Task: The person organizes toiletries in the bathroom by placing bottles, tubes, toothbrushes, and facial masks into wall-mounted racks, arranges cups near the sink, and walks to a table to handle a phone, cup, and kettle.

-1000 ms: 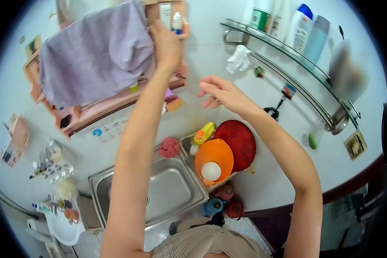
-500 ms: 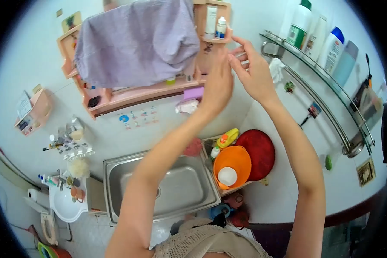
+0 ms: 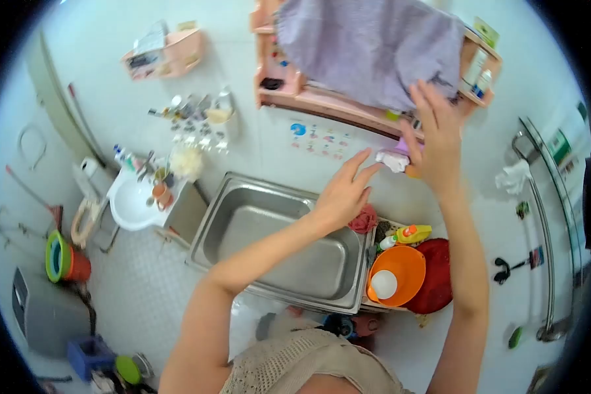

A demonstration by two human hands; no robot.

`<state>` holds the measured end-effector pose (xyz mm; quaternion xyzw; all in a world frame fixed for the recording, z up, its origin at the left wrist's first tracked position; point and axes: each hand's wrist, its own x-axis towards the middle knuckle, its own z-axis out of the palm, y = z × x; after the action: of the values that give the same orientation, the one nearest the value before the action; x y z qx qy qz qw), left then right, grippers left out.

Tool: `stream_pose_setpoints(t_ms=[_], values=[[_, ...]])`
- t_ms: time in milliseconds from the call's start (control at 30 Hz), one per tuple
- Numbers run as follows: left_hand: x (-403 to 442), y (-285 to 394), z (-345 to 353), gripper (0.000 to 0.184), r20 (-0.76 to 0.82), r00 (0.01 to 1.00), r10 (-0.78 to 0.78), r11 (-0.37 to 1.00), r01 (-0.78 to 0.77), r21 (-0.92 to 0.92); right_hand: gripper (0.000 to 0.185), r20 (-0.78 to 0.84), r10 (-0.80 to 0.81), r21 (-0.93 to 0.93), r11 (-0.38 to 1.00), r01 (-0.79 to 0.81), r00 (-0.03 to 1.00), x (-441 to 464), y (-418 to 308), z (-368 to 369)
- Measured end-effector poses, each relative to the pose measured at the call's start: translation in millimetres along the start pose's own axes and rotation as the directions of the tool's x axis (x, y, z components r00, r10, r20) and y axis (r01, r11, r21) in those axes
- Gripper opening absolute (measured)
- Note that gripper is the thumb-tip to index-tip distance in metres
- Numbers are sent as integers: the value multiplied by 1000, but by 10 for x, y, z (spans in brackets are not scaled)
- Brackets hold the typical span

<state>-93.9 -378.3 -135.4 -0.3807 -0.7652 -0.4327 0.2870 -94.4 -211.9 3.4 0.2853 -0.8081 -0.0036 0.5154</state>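
Note:
My left hand [image 3: 345,196] hovers over the right back part of the steel sink [image 3: 217,226], its fingers apart and nothing in it. Higher and to the right, my right hand [image 3: 435,141] is raised in front of the pink shelf [image 3: 348,108], fingers spread and holding nothing. Behind its fingertips hangs a lavender towel [image 3: 368,52] draped over the shelf. A white crumpled cloth [image 3: 393,160] shows between the two hands, close to the wall. Whether my right fingers touch the towel, I cannot tell.
Right of the sink stand an orange bucket [image 3: 410,269] with a white cup [image 3: 383,284], a yellow bottle [image 3: 414,233] and a red round lid [image 3: 437,295]. A small washbasin [image 3: 134,213] is at the left. A glass shelf [image 3: 558,157] with a metal rail lines the right wall.
My hands, close together near the shelf's right side before, have come apart. The left has dropped toward the sink. The view has swung left, showing more of the washbasin side.

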Motion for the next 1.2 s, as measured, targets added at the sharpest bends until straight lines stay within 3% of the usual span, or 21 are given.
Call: stream_pose_setpoints(t_ms=[133, 233, 300, 367, 467, 533, 667, 767, 867, 933, 967, 1067, 1133, 1200], values=[[-653, 8, -214, 46, -34, 968, -247, 969, 248, 16, 59, 204, 17, 364, 927, -92, 979, -533, -663, 137], [-1212, 124, -355, 42, -32, 911, -412, 911, 413, 21, 59, 329, -15, 532, 829, -172, 944, -1025, -1181, 300], [-1556, 181, -538, 37, 50, 847, -529, 848, 526, 61, 58, 378, -24, 593, 774, -222, 925, -1277, -1498, 389], [-1831, 295, -779, 35, 57, 814, -578, 814, 571, 105, 56, 458, 7, 713, 595, -372, 889, -1497, -1852, 447], [-2239, 330, -1049, 32, 43, 800, -598, 797, 589, 136, 56, 557, -11, 737, 467, -488, 831, -1607, -2295, 474], [-2459, 288, -1219, 32, 24, 819, -574, 812, 565, 147, 55, 552, -11, 742, 462, -485, 834, -1554, -2479, 486], [-2951, 101, -1627, 30, -11, 744, -668, 741, 666, 88, 52, 614, 24, 698, 450, -557, 789, -1206, -2788, 713], [-3350, -36, -2115, 30, -17, 702, -712, 695, 708, 124, 50, 559, 40, 731, 448, -515, 828, -687, -3053, 1006], [-3723, -141, -2770, 30, 32, 637, -771, 637, 770, 21, 50, 479, 88, 778, 419, -469, 874, -37, -3409, 1379], [-3948, -225, -3243, 29, -35, 541, -840, 541, 841, -9, 49, 443, 116, 801, 394, -451, 889, 488, -3598, 1590], [-4046, -317, -3482, 29, -33, 550, -835, 550, 835, -5, 48, 367, 149, 815, 424, -395, 918, 729, -3677, 1694], [-4180, -590, -4123, 26, -7, 500, -866, 491, 853, 176, 44, 245, 233, 824, 462, -329, 941, 1431, -3777, 1861], [-3955, -788, -4469, 26, 28, 531, -847, 524, 823, 218, 41, 245, 303, 752, 540, -378, 921, 1852, -3672, 2008], [-3529, -985, -4787, 26, 67, 650, -757, 643, 722, 257, 39, 88, 324, 764, 585, -272, 942, 2308, -3473, 2208]])
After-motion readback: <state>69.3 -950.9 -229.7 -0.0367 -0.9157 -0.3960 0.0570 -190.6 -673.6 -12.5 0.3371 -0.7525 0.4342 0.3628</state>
